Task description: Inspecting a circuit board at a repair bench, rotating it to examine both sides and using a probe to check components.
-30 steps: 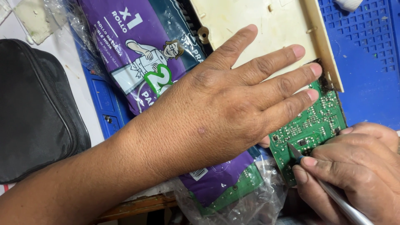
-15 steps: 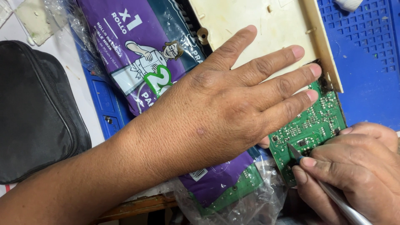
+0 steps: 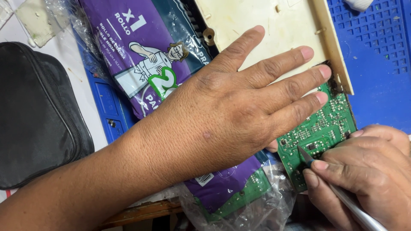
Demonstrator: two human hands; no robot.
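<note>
My left hand (image 3: 231, 111) lies flat, fingers spread, pressing on a cream plastic casing (image 3: 274, 25) and the top of a green circuit board (image 3: 325, 124) that sticks out from under it. My right hand (image 3: 364, 171) at the lower right grips a slim metal tool (image 3: 338, 192) like a pen. The tool's pointed tip touches the solder side of the board near its lower edge. Part of the board is hidden under my left palm.
A purple and green plastic-wrapped roll package (image 3: 150, 64) lies under my left wrist. A black zipped pouch (image 3: 38, 115) sits at the left. A blue perforated mat (image 3: 376, 51) covers the right side. A wooden table edge (image 3: 141, 211) shows at the bottom.
</note>
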